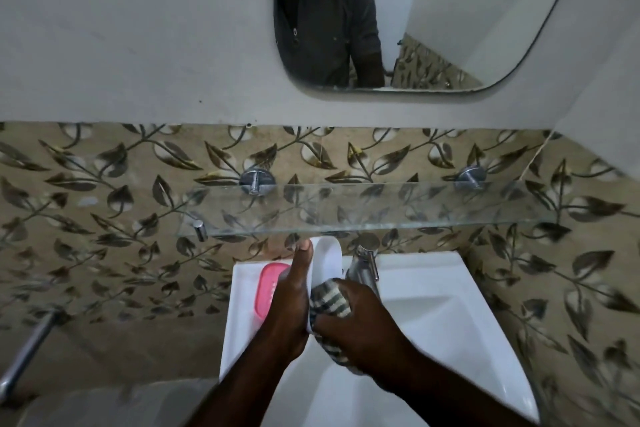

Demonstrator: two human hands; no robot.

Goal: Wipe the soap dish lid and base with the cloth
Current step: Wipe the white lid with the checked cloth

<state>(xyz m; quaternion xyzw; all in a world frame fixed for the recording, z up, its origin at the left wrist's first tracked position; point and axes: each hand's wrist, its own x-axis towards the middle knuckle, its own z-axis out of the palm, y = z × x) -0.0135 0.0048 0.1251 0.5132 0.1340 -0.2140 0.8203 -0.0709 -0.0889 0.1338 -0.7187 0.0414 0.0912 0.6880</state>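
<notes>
2 grips over white sink (450,274), left grip (291,302) clamped on white soap dish part (327,263) held upright, lid vs base can't tell, right grip (360,319) bunched round striped cloth (329,302) pressed into its hollow, pink piece (266,288) on sink ledge by left grip, tap (363,270) just behind.

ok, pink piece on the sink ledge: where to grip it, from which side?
I'd take the pink piece across its short width, on its two long edges, from straight above. It lies flat on the sink ledge, long axis toward the wall, so only those edges offer a pinch. The left hand, holding the white piece, hides its right edge; the right hand holds the cloth.
</notes>
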